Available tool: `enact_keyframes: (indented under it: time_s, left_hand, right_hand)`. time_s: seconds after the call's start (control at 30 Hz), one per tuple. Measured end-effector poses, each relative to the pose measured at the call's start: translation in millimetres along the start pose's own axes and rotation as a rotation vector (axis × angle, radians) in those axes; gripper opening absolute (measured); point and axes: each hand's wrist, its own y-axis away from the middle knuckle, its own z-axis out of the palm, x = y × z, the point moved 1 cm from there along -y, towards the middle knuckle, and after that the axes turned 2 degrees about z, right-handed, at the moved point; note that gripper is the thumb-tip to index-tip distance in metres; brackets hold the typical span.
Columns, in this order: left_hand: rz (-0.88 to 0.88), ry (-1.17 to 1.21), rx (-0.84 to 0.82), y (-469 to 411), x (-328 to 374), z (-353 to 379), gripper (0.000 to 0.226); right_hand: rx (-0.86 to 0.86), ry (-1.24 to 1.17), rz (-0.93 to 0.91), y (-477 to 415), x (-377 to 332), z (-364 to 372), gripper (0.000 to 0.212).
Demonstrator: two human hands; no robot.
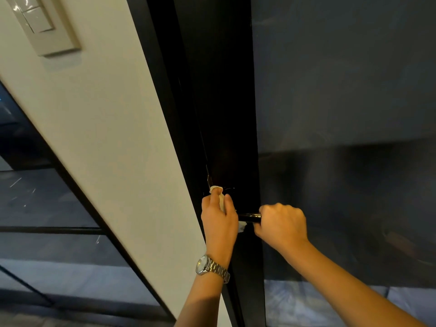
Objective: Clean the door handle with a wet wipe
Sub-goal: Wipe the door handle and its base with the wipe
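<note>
Far to the left, a light switch (35, 20) is being shown on the pale wall (106, 128), well apart from the work. Further right, at the edge of the dark door (224, 114), the wet wipe (218, 188) is being pinched by the left hand (219, 218). Its fingers are curled over the cloth, with one corner peeping above the fingertips and another scrap hanging below the palm. This hand, with a wristwatch (207, 266) at its wrist, is being held where the door handle (249, 217) is rooted (the mounting itself is hidden behind the hand).

Just to the right, a short glossy black stretch of the handle is being left exposed. Its long axis is running horizontally, from the left hand toward the right. Its far end is being gripped by the right hand (280, 223), fingers closed round the bar, in front of the tinted glass panel (342, 90).

The wipe is thus lying at the left end of the lever, and the left hand is judged the nearer for wiping. A stroke would probably be carried rightward along the bar, with the right hand being lifted so the covered end can be reached.
</note>
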Motion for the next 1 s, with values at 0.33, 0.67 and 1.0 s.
enact_keyframes:
  time_s: [0.33, 0.67, 1.0]
  left_hand:
    - [0.103, -0.056, 0.02, -2, 20, 4, 0.022]
    - [0.048, 0.013, 0.042, -2, 14, 0, 0.022]
    - [0.103, 0.045, 0.016, -8, 14, 0, 0.006]
  right_hand:
    - [-0.002, 0.003, -0.002, 3, 0, -4, 0.026]
    - [0.008, 0.017, -0.004, 1, 0, -1, 0.025]
    - [-0.005, 0.002, 0.005, 2, -1, -3, 0.026]
